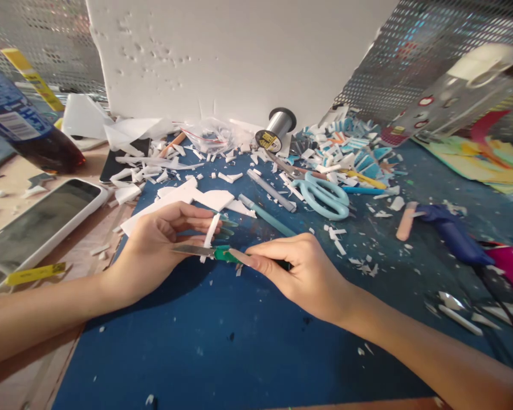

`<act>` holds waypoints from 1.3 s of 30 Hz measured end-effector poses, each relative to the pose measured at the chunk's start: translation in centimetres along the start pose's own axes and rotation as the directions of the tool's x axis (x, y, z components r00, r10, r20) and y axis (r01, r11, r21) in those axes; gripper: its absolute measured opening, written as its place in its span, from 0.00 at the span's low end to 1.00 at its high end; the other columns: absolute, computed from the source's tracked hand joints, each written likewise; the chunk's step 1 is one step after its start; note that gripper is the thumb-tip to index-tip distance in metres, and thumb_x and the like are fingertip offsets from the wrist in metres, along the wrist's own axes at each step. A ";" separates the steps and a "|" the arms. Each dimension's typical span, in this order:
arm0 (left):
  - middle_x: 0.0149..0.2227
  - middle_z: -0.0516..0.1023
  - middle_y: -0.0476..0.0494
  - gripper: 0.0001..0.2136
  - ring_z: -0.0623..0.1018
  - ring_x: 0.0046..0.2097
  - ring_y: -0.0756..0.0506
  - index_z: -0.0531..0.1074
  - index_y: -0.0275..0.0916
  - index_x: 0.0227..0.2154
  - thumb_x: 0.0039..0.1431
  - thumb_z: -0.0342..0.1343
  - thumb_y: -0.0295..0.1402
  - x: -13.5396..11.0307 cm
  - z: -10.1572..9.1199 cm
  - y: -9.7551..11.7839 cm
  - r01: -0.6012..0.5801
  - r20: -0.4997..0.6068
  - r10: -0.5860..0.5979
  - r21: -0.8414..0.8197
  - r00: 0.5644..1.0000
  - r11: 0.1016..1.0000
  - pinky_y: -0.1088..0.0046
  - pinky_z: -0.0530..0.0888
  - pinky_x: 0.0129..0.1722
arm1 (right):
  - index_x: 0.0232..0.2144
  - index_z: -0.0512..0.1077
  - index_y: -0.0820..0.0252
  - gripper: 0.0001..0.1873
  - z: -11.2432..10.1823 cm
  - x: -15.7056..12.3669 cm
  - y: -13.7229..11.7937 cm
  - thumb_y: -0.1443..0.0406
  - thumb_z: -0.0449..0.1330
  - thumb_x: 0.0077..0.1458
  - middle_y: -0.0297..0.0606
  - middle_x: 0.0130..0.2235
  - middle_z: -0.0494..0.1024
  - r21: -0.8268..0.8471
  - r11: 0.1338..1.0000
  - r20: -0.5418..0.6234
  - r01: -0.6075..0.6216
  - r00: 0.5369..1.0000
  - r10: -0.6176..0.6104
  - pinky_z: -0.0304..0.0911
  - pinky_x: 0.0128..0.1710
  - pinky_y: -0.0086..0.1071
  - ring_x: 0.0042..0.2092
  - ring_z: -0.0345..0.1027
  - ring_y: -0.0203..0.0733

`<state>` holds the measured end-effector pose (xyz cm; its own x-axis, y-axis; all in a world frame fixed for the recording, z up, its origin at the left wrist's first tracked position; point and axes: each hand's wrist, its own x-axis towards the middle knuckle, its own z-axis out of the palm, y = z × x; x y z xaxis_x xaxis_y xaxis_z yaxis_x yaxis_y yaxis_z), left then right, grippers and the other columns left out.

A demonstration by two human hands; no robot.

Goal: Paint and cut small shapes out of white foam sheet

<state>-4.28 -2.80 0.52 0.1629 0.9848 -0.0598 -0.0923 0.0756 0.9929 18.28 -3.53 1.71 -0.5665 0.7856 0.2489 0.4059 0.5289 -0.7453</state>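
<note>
My right hand (297, 267) is closed round a green-handled craft knife (222, 253), with the forefinger stretched along its handle. The blade points left, toward my left hand (158, 245). My left hand pinches a thin white foam strip (210, 233) between thumb and fingertips, and the blade lies across the strip's lower end. Both hands hover just above a dark blue cutting mat (239, 341).
White foam scraps litter the mat's far side, with light blue scissors (322, 196), a teal pen (267, 216), a wire spool (277, 128) and a large white foam board (239, 57) behind. A phone (38, 225) and bottle (21, 125) lie left, a glue gun (451, 233) right.
</note>
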 end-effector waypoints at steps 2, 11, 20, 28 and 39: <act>0.31 0.86 0.55 0.14 0.85 0.34 0.53 0.79 0.40 0.33 0.43 0.68 0.18 0.1 0.0 0.0 -0.002 -0.003 0.002 -0.008 1.000 1.000 0.91 0.79 0.32 | 0.26 0.80 0.70 0.19 0.1 0.0 0.1 0.64 0.58 0.66 0.31 0.19 0.65 -0.016 1.000 -0.033 0.000 0.999 -0.001 0.50 0.21 0.25 0.21 0.52 0.27; 0.31 0.86 0.54 0.13 0.85 0.34 0.53 0.78 0.39 0.34 0.45 0.69 0.19 0.4 0.0 0.0 -0.030 -0.002 0.030 0.036 1.000 0.999 0.91 0.78 0.34 | 0.28 0.80 0.70 0.18 -0.1 -0.1 0.8 0.65 0.58 0.66 0.31 0.20 0.66 -0.088 0.996 -0.074 -0.032 0.997 0.025 0.50 0.22 0.26 0.22 0.51 0.28; 0.31 0.86 0.54 0.14 0.85 0.34 0.53 0.77 0.38 0.33 0.42 0.69 0.20 0.3 0.2 0.3 -0.001 -0.009 0.002 0.048 1.000 0.999 0.90 0.79 0.32 | 0.29 0.80 0.69 0.17 0.0 0.0 0.7 0.65 0.58 0.66 0.30 0.20 0.64 -0.037 0.999 -0.039 -0.035 0.999 0.034 0.50 0.22 0.25 0.22 0.52 0.27; 0.31 0.85 0.52 0.13 0.85 0.35 0.50 0.78 0.38 0.32 0.42 0.66 0.19 0.3 0.3 0.3 -0.023 -0.001 0.023 0.065 1.000 0.998 0.87 0.80 0.32 | 0.30 0.81 0.67 0.19 -0.1 0.1 0.1 0.61 0.56 0.67 0.30 0.20 0.60 0.011 0.993 0.044 -0.121 0.992 0.121 0.48 0.21 0.27 0.23 0.48 0.29; 0.33 0.86 0.50 0.12 0.85 0.35 0.50 0.78 0.38 0.35 0.46 0.69 0.22 0.1 -0.1 0.1 0.019 0.019 -0.020 0.031 1.000 0.999 0.87 0.80 0.33 | 0.28 0.80 0.65 0.17 -0.9 0.0 0.1 0.63 0.57 0.65 0.31 0.20 0.64 0.092 0.989 0.140 -0.111 0.985 0.098 0.47 0.22 0.28 0.22 0.50 0.29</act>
<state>-4.33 -2.65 0.59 0.1836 0.9799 -0.0774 -0.0585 0.0895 0.9943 18.95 -3.23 2.16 -0.6187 0.7809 0.0862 0.3983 0.4063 -0.8224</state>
